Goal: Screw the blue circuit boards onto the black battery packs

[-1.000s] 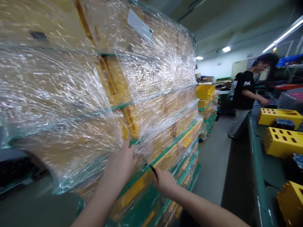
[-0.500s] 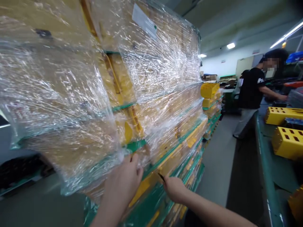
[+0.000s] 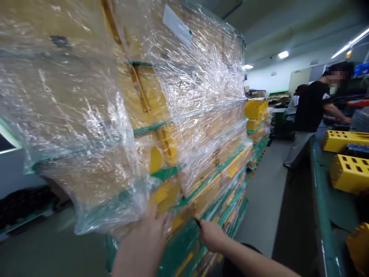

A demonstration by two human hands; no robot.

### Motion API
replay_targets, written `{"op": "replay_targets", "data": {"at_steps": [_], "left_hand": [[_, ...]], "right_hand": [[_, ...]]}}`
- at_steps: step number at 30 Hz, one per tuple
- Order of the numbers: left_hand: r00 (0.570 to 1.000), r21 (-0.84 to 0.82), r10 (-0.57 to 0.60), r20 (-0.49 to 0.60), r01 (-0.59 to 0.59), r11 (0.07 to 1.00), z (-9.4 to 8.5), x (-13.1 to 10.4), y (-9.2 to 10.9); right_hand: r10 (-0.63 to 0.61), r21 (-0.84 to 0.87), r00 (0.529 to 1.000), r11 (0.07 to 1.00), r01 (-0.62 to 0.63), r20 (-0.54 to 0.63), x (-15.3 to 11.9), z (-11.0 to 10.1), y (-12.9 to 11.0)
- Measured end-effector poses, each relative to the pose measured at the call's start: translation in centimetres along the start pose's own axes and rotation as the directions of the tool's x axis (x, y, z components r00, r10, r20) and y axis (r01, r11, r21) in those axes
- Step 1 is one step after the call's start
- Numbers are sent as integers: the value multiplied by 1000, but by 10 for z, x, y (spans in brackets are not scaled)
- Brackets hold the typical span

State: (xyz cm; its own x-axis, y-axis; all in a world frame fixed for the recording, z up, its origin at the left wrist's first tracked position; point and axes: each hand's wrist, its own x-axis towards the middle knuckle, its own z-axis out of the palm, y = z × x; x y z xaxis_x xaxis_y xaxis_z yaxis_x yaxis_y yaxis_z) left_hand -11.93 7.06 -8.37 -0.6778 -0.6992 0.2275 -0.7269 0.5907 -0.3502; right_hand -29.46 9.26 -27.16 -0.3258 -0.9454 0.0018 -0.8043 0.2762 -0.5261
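A tall stack of yellow parts and cardboard layers with green sheets (image 3: 165, 174) between them stands before me, covered in clear stretch wrap (image 3: 103, 184). A long gap runs down the wrap, baring yellow parts (image 3: 155, 159). My left hand (image 3: 144, 234), slightly blurred, is closed at the lower edge of the gap, where the film bunches towards its fingers. Low on the stack, to the right, my right hand (image 3: 211, 234) is closed around a small dark pointed tool (image 3: 197, 222); its tip is near the stack's face, and most of it is hidden in the fist.
On the right, a green workbench (image 3: 319, 200) carries yellow metal housings (image 3: 348, 173). A person in a black shirt (image 3: 308, 104) works at its far end. An aisle (image 3: 259, 196) runs between bench and stack. More stacked yellow parts (image 3: 256, 109) stand farther back.
My left hand has moved down and slightly left, and the gap in the wrap is wider at the bottom. My right hand with the dark tool has shifted slightly down.
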Motion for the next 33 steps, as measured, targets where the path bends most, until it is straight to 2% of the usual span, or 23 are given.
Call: {"op": "replay_targets", "data": {"at_steps": [2, 5, 8, 9, 10, 12, 13, 14, 15, 18, 20, 22, 25, 27, 30, 33], "left_hand": [[999, -10, 36, -5, -36, 999, 13, -15, -10], [998, -13, -13, -59, 12, 1000, 34, -28, -4], [995, -31, -94, -30, 93, 995, 53, -28, 33], [998, -61, -57, -23, 56, 997, 58, -26, 49], [998, -72, -35, -60, 30, 997, 64, -22, 64], [968, -73, 50, -245, -70, 995, 73, -9, 90], [942, -62, 90, -323, -115, 991, 78, -1, 98], [920, -42, 145, -365, -172, 984, 82, 9, 103], [915, -24, 156, -372, -178, 984, 85, 18, 105], [978, 19, 9, -209, -5, 1000, 97, 42, 95], [991, 37, -80, -106, 84, 996, 103, 52, 84], [995, 36, -87, -53, 89, 995, 108, 58, 74], [999, 34, -33, 29, 32, 999, 111, 62, 67], [997, 34, 13, 74, -15, 999, 112, 60, 67], [991, 35, 72, 111, -76, 996, 115, 45, 68], [983, 44, 100, 157, -108, 993, 123, 20, 71]], "right_hand": [[50, 26, 998, 998, -50, 30, -11, 24, 21], [48, 78, 999, 996, -47, -2, -19, 29, 27], [13, 128, 998, 992, -5, -67, -15, 12, 15], [5, 144, 996, 990, 8, -89, -13, 6, 10], [-2, 158, 994, 987, 19, -108, -11, 0, 7], [-11, 178, 990, 983, 36, -138, -9, -9, 3], [-11, 181, 989, 983, 38, -149, -8, -11, 3], [-8, 181, 987, 983, 37, -159, -9, -12, 4], [-3, 178, 986, 983, 33, -168, -9, -12, 6], [24, 159, 981, 987, 6, -191, -11, -5, 10], [30, 136, 980, 991, -2, -199, -10, -2, 8], [8, 107, 978, 994, 14, -208, -5, -3, 0], [-41, 69, 973, 996, 58, -229, 12, -7, -17], [-49, 52, 974, 997, 62, -221, 23, -1, -20], [5, 34, 993, 999, -1, -117, 20, 31, 3], [143, 15, 988, 989, -144, 59, -7, 79, 46]]}}
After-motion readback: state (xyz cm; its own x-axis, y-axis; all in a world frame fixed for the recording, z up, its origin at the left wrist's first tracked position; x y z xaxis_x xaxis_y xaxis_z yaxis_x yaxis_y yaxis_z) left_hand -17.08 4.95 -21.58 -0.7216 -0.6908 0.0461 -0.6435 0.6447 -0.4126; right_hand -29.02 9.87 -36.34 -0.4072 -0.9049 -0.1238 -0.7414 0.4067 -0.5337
